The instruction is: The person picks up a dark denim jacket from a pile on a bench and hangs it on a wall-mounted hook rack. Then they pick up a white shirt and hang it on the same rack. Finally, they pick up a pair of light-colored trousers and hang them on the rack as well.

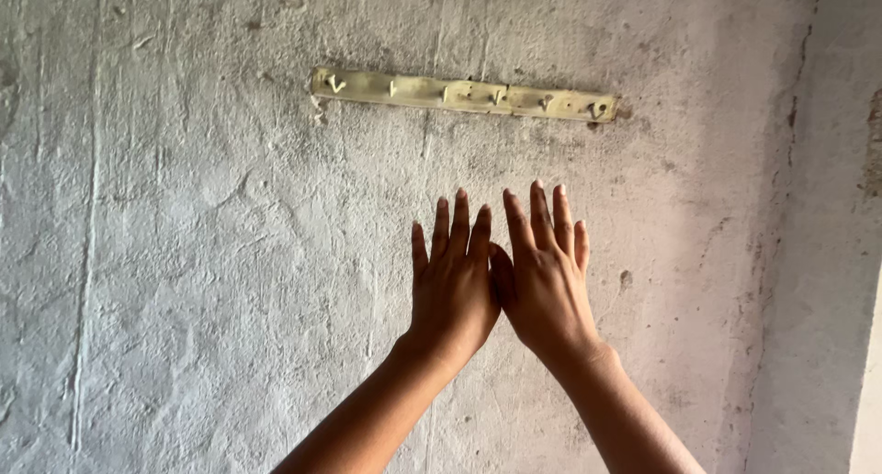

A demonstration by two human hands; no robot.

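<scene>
Fingers straight, pointing up, only slightly fanned, holding nothing at all. Same story on both sides: left hand and right hand up side by side in the lower middle of the frame, backs toward the camera, thumbs meeting in the middle and looking like they touch. Flat against the wall or just hovering in front of it? Can't tell from this angle, honestly.

Nearest thing to them: a hook rail, up in the upper middle of the frame, well above the fingertips and not touched. Long narrow strip, pale yellowish, running nearly level with a slight dip to the right, fixed flat on the plaster. Several little hooks along it, all bare, painted over in the same tired colour.

Handling guess: stiff and light, probably thin metal or wood, fastened hard to the wall, so no give. Hooks small and a bit pokey, likely bendable if yanked. Best grip probably pinching the strip by its top and bottom edges between hooks, or near either end. Paint looks flaky, so maybe crumbly under the fingers.

Rest of the view: rough grey-white plaster, streaky and stained, with a side wall meeting it at the right edge.
</scene>
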